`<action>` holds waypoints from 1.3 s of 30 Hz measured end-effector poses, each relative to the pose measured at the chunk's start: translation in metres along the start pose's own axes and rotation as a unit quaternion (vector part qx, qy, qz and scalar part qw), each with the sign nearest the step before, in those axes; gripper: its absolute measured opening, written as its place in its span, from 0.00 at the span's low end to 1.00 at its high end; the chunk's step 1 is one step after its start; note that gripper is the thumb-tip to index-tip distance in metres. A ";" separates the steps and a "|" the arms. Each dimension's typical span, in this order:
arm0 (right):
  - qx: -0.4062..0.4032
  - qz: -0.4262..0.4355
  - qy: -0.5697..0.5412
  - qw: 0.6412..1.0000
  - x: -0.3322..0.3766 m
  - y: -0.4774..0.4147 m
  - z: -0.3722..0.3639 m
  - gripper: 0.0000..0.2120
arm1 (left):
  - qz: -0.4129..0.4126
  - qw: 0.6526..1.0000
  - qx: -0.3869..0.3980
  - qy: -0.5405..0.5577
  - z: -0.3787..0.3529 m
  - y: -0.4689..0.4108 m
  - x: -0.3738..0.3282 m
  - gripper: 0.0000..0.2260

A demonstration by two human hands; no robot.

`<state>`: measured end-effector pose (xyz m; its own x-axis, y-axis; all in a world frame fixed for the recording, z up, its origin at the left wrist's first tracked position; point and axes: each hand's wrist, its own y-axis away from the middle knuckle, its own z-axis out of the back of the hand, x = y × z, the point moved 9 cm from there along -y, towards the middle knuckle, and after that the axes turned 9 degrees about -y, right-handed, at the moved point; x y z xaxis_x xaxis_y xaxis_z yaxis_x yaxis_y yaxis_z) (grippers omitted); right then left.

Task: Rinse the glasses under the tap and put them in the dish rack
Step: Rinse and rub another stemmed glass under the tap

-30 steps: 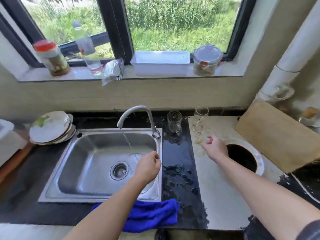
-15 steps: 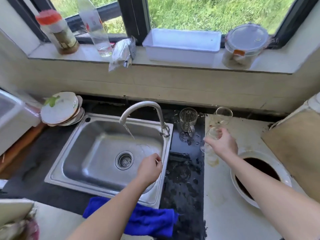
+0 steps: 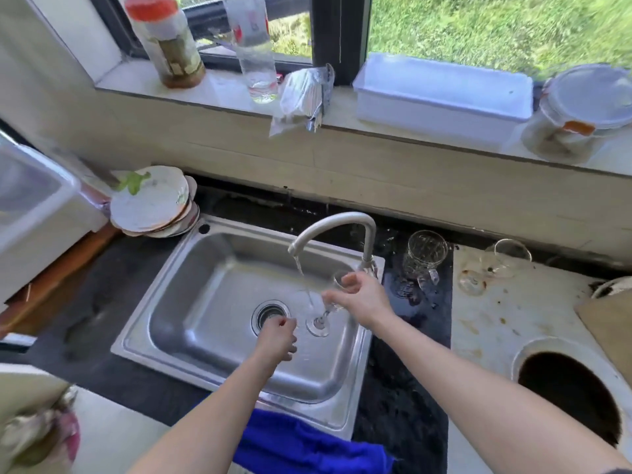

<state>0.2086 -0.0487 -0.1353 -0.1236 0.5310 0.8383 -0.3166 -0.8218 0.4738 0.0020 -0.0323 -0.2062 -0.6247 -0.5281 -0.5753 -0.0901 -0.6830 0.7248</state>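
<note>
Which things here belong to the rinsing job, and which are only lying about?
Job: wine glass in right hand, tap, sink, glass mug, stemmed glass on counter.
Lying about: plates, blue cloth, red-lidded jar, bottle, white tub.

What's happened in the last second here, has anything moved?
The right hand took hold of a wine glass on the white counter and carried it left into the water under the tap over the sink. The left hand stayed over the sink; the water kept running; the glass mug and the second wine glass stayed put.
</note>
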 end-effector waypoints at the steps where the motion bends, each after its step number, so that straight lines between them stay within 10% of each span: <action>1: 0.004 -0.015 -0.006 1.000 -0.002 -0.006 -0.017 0.31 | 0.016 0.999 0.016 0.028 0.004 -0.005 0.006 0.08; 10: -0.014 -0.161 -0.155 0.975 -0.012 -0.037 -0.099 0.23 | 0.081 0.958 0.093 0.261 0.022 -0.052 0.030 0.07; 19: 0.061 -0.091 -0.141 0.984 0.012 -0.041 -0.103 0.29 | 0.149 0.948 0.227 0.165 0.016 -0.064 0.037 0.11; 39: 0.106 -0.061 -0.043 0.992 0.036 -0.045 -0.090 0.28 | 0.096 0.956 0.179 0.210 0.034 -0.065 0.018 0.11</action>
<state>0.1338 0.0261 -0.1506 -0.0123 0.6169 0.7870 -0.1187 -0.7824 0.6114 -0.0294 0.0197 -0.2506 -0.2961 -0.8341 -0.4653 -0.3111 -0.3764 0.8727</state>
